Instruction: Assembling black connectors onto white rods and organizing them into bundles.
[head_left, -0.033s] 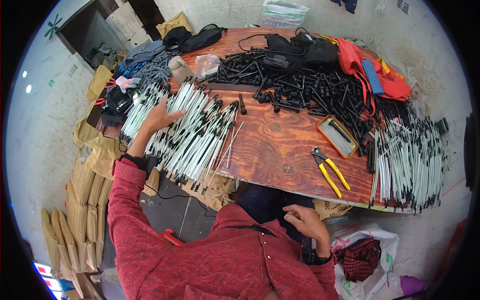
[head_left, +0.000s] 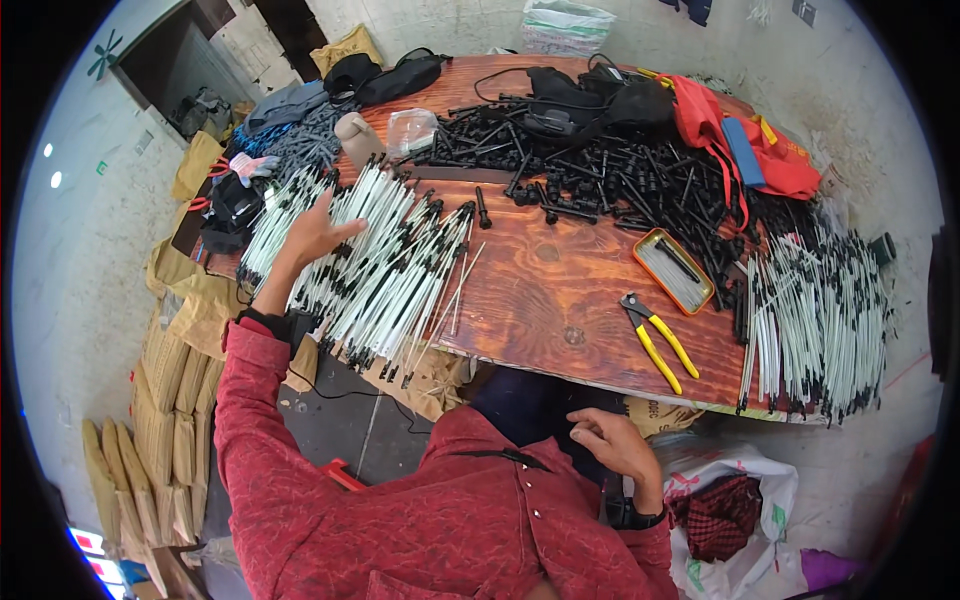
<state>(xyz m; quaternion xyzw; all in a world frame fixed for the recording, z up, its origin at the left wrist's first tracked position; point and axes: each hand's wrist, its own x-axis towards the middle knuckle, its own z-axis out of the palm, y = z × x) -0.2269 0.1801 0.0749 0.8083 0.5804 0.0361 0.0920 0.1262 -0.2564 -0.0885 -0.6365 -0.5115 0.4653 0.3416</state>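
Two hands of mine are in view: my left hand (head_left: 314, 236) reaches over the left pile of white rods (head_left: 395, 265), thumb held away from the outstretched fingers, and whether the fingers have hold of a rod I cannot tell. My right hand (head_left: 614, 441) hangs in front of me, short of the table's near edge, fingers loosely bent, and I see nothing in it. Set against an instant ago, I find no real change: both hands keep the same shape and place, and no rod has visibly left the pile, so I judge that the work stands where it was. The white rods lie on the left part of the table (head_left: 545, 285), packed side by side, black ends jutting out, with a few thin ones straying at the right edge. Just beyond that edge a single black fitting (head_left: 484, 208) lies apart. Farther right are the yellow-handled pliers (head_left: 650, 347), an orange-rimmed tin (head_left: 660, 281) and, at the table's right end, a second bundle of white rods (head_left: 820, 330). Behind these spreads a heap of black fittings (head_left: 640, 182), with a red bag (head_left: 700, 112) at its far right.
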